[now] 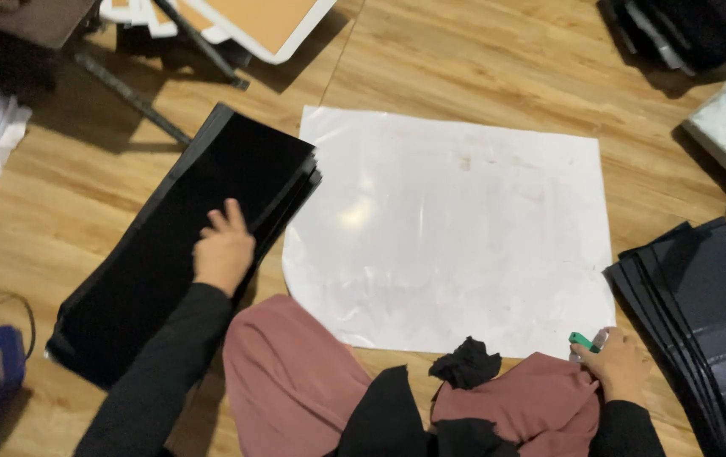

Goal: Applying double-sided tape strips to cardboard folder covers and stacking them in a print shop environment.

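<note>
Head view: left hand (224, 250) rests flat, fingers spread, on top of the stack of glossy black rectangular sheets (176, 254) lying on the wooden plank floor (464, 59), left of the large white glossy sheet (452, 233). It presses on the top sheet and grips nothing. Right hand (618, 364) is closed around a small clear bottle with a green cap (587, 342), near the white sheet's lower right corner. A second fanned pile of dark grey sheets (701, 322) lies just to the right. To lift one sheet cleanly, I'd say slide the fingertips to the stack's edge and peel only the top sheet.
</note>
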